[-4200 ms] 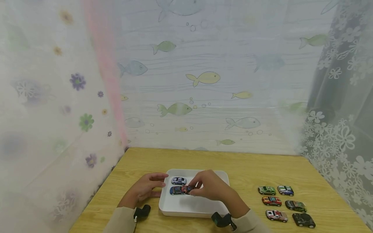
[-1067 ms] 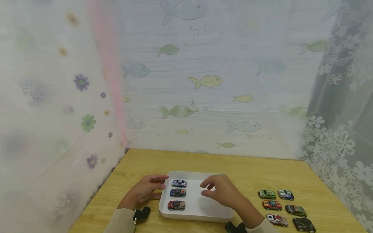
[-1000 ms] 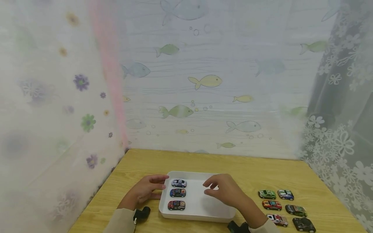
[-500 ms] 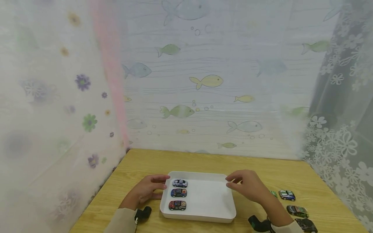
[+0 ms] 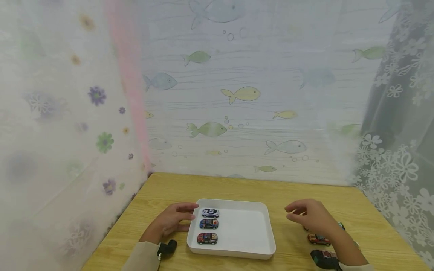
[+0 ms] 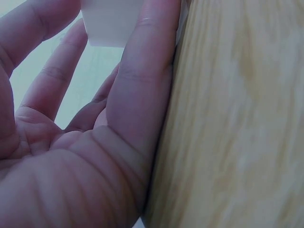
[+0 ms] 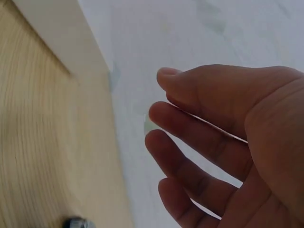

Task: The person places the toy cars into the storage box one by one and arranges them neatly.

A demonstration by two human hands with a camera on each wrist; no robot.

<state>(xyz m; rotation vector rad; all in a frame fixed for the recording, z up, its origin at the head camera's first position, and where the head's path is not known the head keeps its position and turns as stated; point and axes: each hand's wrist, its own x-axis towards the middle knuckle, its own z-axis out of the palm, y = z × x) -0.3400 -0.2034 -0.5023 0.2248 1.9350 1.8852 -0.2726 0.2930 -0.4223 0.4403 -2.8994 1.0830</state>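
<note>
The white tray sits on the table, roughly midway between the left and right edges. Three toy cars lie in it, stacked in a column along the side nearest the table's left edge: a white-and-dark car farthest back, a blue car in the middle, a red-and-black car at the front.

The left hand rests its fingertips at the tray's left wall, fingers extended, a steadying touch more than a hold. The right hand hangs between the tray and the table's right edge; its grip is empty, thumb and fingers parted and loosely bent. Below it, toward the near right corner, lie loose cars: a red-and-yellow car in plain sight, a red-and-white car half behind the wrist camera, others mostly hidden by the forearm.

To handle these well, I would come down from above, pinch one car across its sides rather than its wheeled ends, and lift straight before moving sideways, so its neighbours stay undisturbed. Light pressure from the left hand should suffice; a hard push could slide the tray.
</note>
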